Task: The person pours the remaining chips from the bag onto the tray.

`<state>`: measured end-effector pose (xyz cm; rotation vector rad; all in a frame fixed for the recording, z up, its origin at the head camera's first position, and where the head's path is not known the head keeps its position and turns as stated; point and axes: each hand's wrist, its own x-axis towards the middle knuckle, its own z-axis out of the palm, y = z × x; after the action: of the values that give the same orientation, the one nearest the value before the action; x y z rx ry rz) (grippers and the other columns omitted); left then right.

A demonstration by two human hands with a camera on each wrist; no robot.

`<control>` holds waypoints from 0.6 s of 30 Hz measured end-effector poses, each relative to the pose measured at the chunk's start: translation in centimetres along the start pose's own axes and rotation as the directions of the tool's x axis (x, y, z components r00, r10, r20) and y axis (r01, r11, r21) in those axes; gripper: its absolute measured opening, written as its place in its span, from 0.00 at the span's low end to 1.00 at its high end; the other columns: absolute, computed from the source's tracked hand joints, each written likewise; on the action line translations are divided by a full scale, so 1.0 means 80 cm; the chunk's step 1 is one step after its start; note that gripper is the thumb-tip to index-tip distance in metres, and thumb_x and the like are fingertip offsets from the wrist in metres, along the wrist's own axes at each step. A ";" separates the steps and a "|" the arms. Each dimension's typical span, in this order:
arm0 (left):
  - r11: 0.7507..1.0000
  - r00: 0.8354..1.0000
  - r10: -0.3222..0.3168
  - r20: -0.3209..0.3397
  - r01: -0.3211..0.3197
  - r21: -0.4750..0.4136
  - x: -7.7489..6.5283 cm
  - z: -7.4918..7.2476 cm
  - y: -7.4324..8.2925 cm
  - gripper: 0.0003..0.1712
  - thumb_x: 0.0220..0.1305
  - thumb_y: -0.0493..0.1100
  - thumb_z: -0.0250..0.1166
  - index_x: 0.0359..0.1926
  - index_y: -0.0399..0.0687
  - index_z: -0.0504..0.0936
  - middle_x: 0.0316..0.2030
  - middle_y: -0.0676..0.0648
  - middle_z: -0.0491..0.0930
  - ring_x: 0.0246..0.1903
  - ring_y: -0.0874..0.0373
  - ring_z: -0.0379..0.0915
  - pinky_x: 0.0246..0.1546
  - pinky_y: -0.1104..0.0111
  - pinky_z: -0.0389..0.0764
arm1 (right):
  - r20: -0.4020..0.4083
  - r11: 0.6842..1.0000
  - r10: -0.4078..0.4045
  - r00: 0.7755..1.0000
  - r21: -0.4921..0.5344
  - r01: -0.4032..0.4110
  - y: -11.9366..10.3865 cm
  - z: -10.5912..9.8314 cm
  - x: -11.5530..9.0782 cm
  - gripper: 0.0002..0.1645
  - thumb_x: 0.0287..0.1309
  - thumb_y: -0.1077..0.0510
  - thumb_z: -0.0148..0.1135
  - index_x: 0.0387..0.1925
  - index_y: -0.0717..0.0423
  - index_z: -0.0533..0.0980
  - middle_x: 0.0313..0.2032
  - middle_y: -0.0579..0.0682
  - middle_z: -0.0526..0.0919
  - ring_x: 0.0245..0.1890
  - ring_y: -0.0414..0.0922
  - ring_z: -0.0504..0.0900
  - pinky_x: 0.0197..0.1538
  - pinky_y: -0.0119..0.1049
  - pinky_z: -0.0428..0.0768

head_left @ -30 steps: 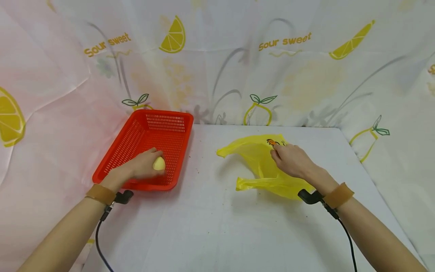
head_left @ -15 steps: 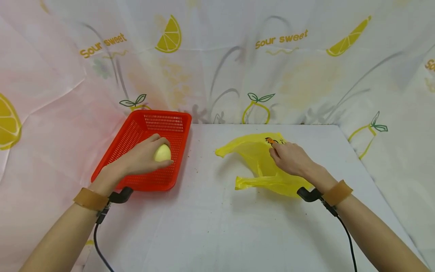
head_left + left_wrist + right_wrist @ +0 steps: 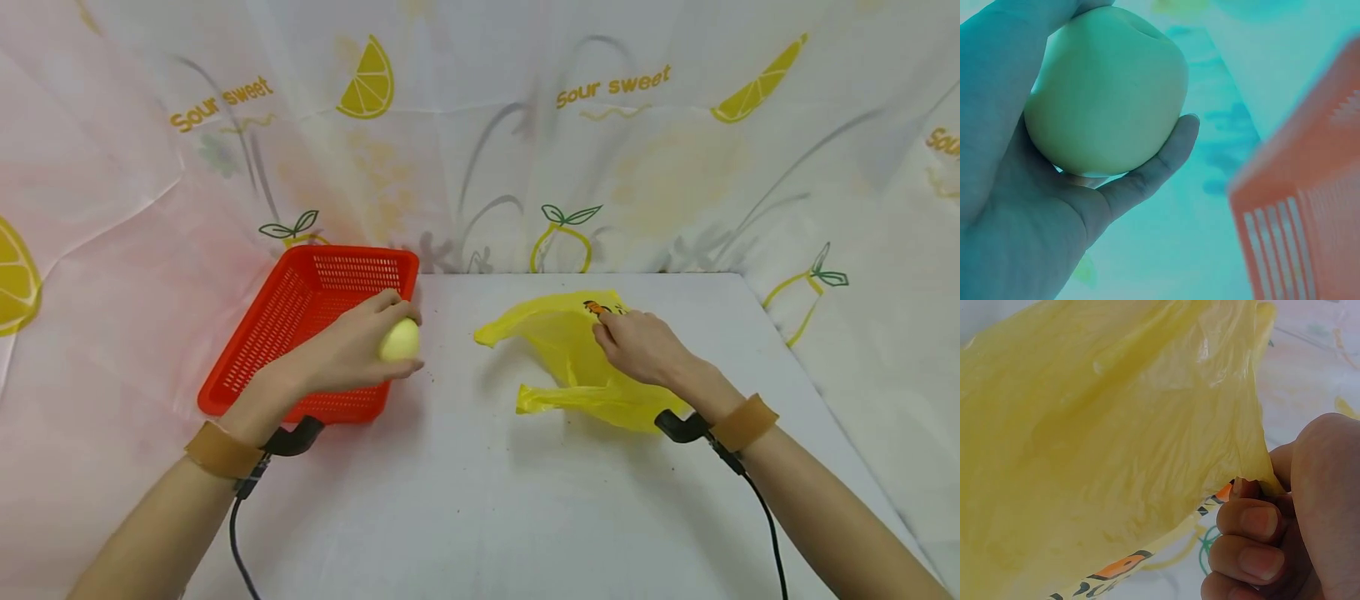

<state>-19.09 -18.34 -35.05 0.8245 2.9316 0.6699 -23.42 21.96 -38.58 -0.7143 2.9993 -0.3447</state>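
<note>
In the head view my left hand (image 3: pixel 352 346) holds a pale yellow apple (image 3: pixel 401 340) above the right side of a red plastic basket (image 3: pixel 258 325). The left wrist view shows the dimple of the apple (image 3: pixel 1107 90), with one digit curved under it; part of the grip is hidden behind the fruit. My right hand (image 3: pixel 643 346) pinches the upper edge of a yellow plastic bag (image 3: pixel 577 367) on the right. Seen from the right wrist, the bag (image 3: pixel 1116 444) hangs spread from the curled fingers (image 3: pixel 1259 522). The bag's mouth gapes toward the left, its two handles pointing that way.
Everything stands on a white-covered table (image 3: pixel 465 500) scattered with small specks. Behind it and at both sides hang white curtains (image 3: pixel 465 167) printed with lemons. A cable (image 3: pixel 236 542) trails from the left wrist camera, another cable (image 3: pixel 772 533) from the right.
My left hand has risen out of the basket with the apple and moved right, over the basket's right rim. The right hand still holds the bag in nearly the same place.
</note>
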 end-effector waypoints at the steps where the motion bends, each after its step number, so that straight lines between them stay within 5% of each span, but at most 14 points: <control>1: 1.000 1.000 0.017 -0.002 -0.017 -0.007 0.002 0.000 0.008 0.26 0.51 0.59 0.71 0.50 0.66 0.72 0.45 0.59 0.65 0.38 0.60 0.70 0.30 0.71 0.78 | -0.001 1.000 0.001 1.000 -0.001 -0.001 0.000 -0.001 -0.001 0.19 0.70 0.53 0.44 0.23 0.53 0.69 0.13 0.46 0.62 0.12 0.42 0.62 0.19 0.33 0.61; 10: 0.977 0.981 0.196 -0.006 -0.196 -0.080 0.035 0.012 0.073 0.25 0.52 0.60 0.69 0.50 0.67 0.72 0.45 0.62 0.65 0.38 0.63 0.70 0.29 0.74 0.78 | -0.023 1.000 -0.010 1.000 0.015 0.011 -0.002 -0.006 -0.008 0.20 0.70 0.53 0.43 0.21 0.52 0.67 0.13 0.46 0.62 0.11 0.42 0.61 0.19 0.33 0.61; 18: 0.956 0.961 0.277 -0.011 -0.277 -0.095 0.070 0.033 0.097 0.25 0.53 0.59 0.68 0.50 0.63 0.73 0.46 0.60 0.66 0.41 0.65 0.68 0.32 0.75 0.77 | -0.055 0.999 -0.028 0.998 0.014 0.029 0.002 -0.004 -0.012 0.21 0.71 0.52 0.42 0.20 0.52 0.65 0.12 0.45 0.61 0.11 0.42 0.60 0.19 0.33 0.61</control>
<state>-19.70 -8.54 -33.74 1.2383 2.7801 0.8152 -22.66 22.59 -38.28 -0.7589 3.0372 -0.3939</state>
